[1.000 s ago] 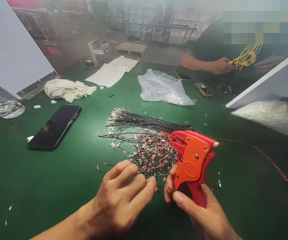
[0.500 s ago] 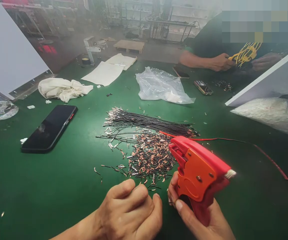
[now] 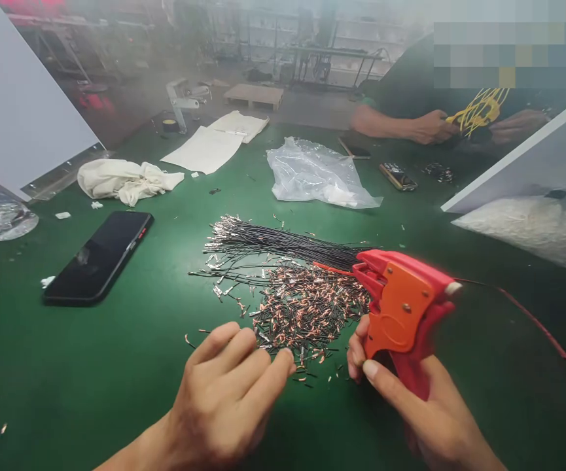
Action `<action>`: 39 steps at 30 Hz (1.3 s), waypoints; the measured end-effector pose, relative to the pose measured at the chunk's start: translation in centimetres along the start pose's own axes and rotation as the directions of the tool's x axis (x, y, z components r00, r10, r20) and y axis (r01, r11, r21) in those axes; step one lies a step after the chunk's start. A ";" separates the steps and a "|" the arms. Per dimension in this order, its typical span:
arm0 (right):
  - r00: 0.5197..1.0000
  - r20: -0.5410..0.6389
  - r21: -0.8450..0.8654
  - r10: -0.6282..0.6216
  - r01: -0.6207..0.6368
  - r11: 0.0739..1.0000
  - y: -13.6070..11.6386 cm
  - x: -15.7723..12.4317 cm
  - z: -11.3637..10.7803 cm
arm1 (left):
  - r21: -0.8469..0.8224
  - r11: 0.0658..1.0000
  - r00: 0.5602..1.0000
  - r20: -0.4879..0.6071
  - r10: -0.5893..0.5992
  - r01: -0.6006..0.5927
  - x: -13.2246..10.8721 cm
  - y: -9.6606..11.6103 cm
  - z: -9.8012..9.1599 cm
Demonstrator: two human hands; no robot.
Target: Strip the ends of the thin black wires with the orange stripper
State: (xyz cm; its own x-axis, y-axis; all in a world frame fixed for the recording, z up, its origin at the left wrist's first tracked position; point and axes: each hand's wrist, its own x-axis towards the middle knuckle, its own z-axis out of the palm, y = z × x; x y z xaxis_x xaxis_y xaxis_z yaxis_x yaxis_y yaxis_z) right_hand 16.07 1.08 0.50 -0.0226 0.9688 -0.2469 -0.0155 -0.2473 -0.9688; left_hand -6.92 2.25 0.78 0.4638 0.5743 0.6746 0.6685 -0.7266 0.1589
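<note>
My right hand (image 3: 423,399) is wrapped round the handle of a red and orange wire stripper (image 3: 398,307). Its jaws point left, above the right side of a heap of short black wire offcuts with copper ends (image 3: 307,304). Left of and in front of that heap, my left hand (image 3: 231,386) is closed with its fingers curled under; anything in them is hidden. Behind the offcuts lies a bundle of long black wires (image 3: 283,239) with metal terminals at the left end. A few single wires (image 3: 228,275) lie loose between bundle and heap.
A black phone (image 3: 101,258) and a cream cloth (image 3: 125,180) lie left. Behind the bundle are a clear plastic bag (image 3: 317,173) and white paper (image 3: 204,147). At far right a co-worker's hands (image 3: 432,126) hold yellow wires. A filled bag (image 3: 532,222) lies right.
The wire stripper and my right hand have moved right and slightly up. My left hand has shifted left and forward, away from the right one.
</note>
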 end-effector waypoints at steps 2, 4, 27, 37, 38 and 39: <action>0.997 0.069 -0.004 0.017 -0.017 1.000 -0.7 0.4 -0.2 | 0.000 1.000 0.999 -0.016 -0.030 0.030 0.3 -0.5 0.1; 0.994 0.101 0.000 0.042 -0.042 0.999 -1.0 0.5 -0.3 | -0.015 0.998 0.998 -0.006 -0.056 0.056 0.2 -0.9 0.4; 0.949 0.293 0.298 0.120 -0.210 0.931 -0.2 0.3 0.7 | -0.181 0.931 0.948 0.039 -0.315 0.317 -0.9 -0.7 0.6; 0.901 0.408 0.318 0.147 -0.290 0.903 -0.1 0.2 0.6 | -0.252 0.943 0.961 -0.112 -0.252 0.218 -0.6 -0.8 0.5; 0.899 0.415 0.323 0.140 -0.289 0.901 0.0 0.2 0.7 | -0.260 0.941 0.959 -0.119 -0.256 0.218 -0.5 -0.7 0.5; 0.895 0.425 0.337 0.137 -0.297 0.893 0.0 0.3 0.7 | -0.268 0.936 0.956 -0.122 -0.265 0.226 -0.5 -0.7 0.4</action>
State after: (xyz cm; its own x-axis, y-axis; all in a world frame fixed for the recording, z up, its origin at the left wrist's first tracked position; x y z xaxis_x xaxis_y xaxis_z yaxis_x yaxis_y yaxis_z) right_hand 15.35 1.32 0.45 -0.4473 0.8250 -0.3453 -0.3441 -0.5151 -0.7851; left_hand -7.36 2.64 0.02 0.1954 0.6961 0.6909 0.5746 -0.6521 0.4946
